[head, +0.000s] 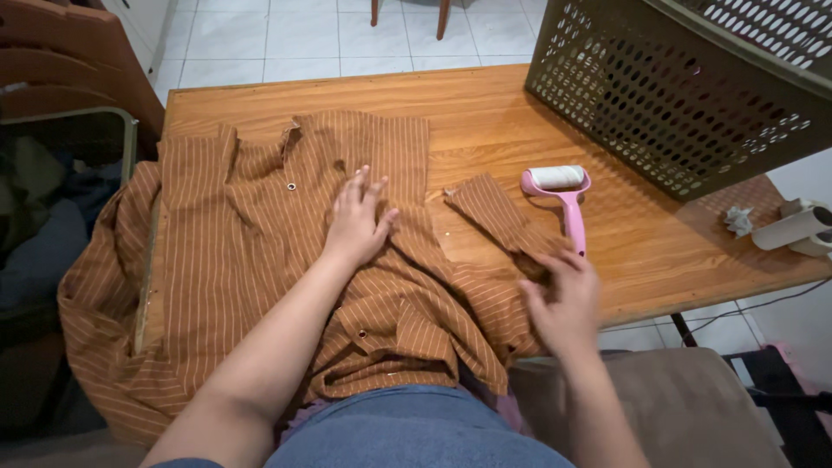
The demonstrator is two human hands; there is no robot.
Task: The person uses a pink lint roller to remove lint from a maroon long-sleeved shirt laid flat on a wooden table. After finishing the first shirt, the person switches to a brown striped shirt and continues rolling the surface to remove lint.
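Left hand point(357, 218) flat, fingers spread, palm pressed on the brown striped shirt point(260, 251), roughly mid-garment. Right hand point(563, 299) at 4 o'clock from the left hand, fingers curled and pinching a fold of the shirt's sleeve point(494, 212). The shirt lies spread over the wooden counter point(485, 113), its left part hanging off the counter edge at 9 o'clock and its hem bunched toward the person's lap at 6 o'clock. Pink lint roller point(563, 199) lies on the counter just beside the sleeve at 3 o'clock, white roll end pointing to 12, handle end touching or almost touching the right hand's fingertips. Olive perforated basket point(676, 95) at 1 o'clock, tilted. Crumpled wad point(738, 221) and white roll point(793, 227) at 3 o'clock near the counter edge.
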